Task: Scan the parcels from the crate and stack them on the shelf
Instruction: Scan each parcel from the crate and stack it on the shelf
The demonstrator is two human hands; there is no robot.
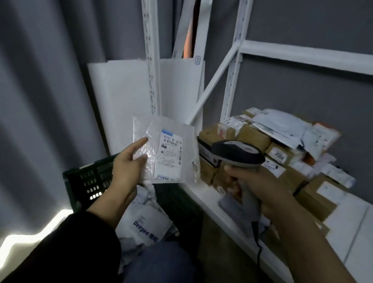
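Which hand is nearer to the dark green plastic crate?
Left. The left hand holds a clear plastic parcel just above the dark green plastic crate; the right hand grips the grey barcode scanner farther right, over the white shelf.

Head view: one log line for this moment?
left hand holds parcel, label facing camera | right hand grips scanner | crate below | boxes on shelf
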